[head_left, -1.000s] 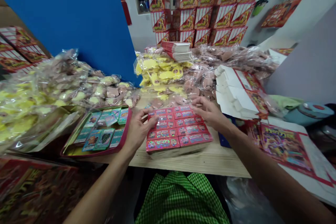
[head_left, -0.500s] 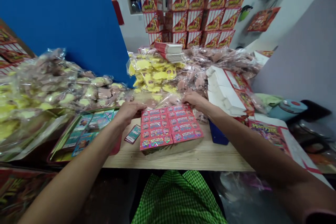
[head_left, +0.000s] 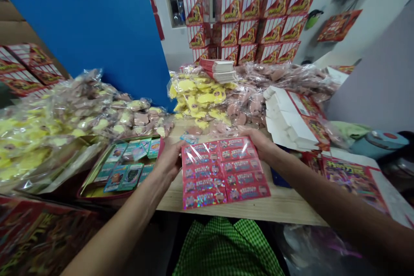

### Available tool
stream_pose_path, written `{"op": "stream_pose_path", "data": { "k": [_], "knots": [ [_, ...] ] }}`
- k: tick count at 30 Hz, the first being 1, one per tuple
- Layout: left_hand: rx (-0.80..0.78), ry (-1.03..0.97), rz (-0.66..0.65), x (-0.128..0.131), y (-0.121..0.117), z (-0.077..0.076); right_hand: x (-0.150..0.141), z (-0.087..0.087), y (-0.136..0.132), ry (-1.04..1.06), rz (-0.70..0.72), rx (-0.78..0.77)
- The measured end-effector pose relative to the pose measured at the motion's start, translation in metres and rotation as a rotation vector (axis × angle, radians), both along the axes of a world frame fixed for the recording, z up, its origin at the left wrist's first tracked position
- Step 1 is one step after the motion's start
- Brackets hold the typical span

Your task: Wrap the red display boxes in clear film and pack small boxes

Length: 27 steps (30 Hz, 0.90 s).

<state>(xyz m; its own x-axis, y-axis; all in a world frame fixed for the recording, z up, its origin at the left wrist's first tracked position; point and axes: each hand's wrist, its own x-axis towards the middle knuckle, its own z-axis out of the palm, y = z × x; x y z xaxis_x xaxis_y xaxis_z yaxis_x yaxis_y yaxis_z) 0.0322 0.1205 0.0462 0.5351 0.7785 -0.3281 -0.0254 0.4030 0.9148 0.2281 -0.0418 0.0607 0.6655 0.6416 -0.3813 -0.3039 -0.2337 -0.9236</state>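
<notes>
Near the table's front edge, the left hand and right hand hold a plastic-wrapped red card block by its far corners (fingers pressed together), with bags of yellow and pink pieces left heaped behind.

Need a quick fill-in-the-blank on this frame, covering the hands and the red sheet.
The left hand holds the ____ edge of the plastic-wrapped red sheet.
The right hand holds that sheet at its ____ corner.
The maroon-rimmed tray, left of the sheet, holds printed ____.
The tall board behind the plastic bags is ____.

Missing words: left; top right; cards; blue.
</notes>
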Motion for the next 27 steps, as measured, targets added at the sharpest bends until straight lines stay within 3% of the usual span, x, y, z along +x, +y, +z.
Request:
{"op": "stream_pose_path", "data": {
  "k": [2, 4, 6, 8, 11, 15, 17, 19, 22, 24, 27],
  "knots": [
    [0.075, -0.062, 0.015, -0.013, -0.012, 0.002, -0.011, 0.001, -0.02, -0.098, -0.022, 0.09],
    [0.243, -0.144, 0.046, -0.026, -0.022, -0.003, -0.024, -0.005, -0.042, -0.331, -0.013, 0.227],
    [0.453, -0.2, 0.057, -0.039, -0.029, -0.016, -0.041, -0.017, -0.062, -0.63, 0.019, 0.336],
    [0.614, -0.21, 0.028, -0.051, -0.034, -0.033, -0.057, -0.033, -0.08, -0.821, 0.055, 0.347],
    [0.724, -0.173, 0.009, -0.065, -0.038, -0.05, -0.072, -0.052, -0.096, -0.887, 0.088, 0.264],
    [0.723, -0.067, 0.038, -0.067, -0.038, -0.049, -0.062, -0.06, -0.099, -0.786, 0.134, 0.276],
    [0.668, -0.046, 0.068, -0.063, -0.038, -0.045, -0.05, -0.056, -0.095, -0.698, 0.168, 0.277],
    [0.616, -0.05, 0.099, -0.059, -0.038, -0.043, -0.041, -0.044, -0.088, -0.764, 0.165, 0.163],
    [0.584, -0.075, 0.115, -0.057, -0.04, -0.042, -0.051, -0.014, -0.07, -1.223, 0.158, -0.028],
    [0.597, -0.094, 0.126, -0.057, -0.041, -0.043, -0.074, 0.006, -0.048, -1.508, 0.256, -0.02],
    [0.61, -0.151, 0.132, -0.057, -0.043, -0.045, -0.111, 0.02, -0.009, -1.66, 0.442, -0.011]
  ]
}}
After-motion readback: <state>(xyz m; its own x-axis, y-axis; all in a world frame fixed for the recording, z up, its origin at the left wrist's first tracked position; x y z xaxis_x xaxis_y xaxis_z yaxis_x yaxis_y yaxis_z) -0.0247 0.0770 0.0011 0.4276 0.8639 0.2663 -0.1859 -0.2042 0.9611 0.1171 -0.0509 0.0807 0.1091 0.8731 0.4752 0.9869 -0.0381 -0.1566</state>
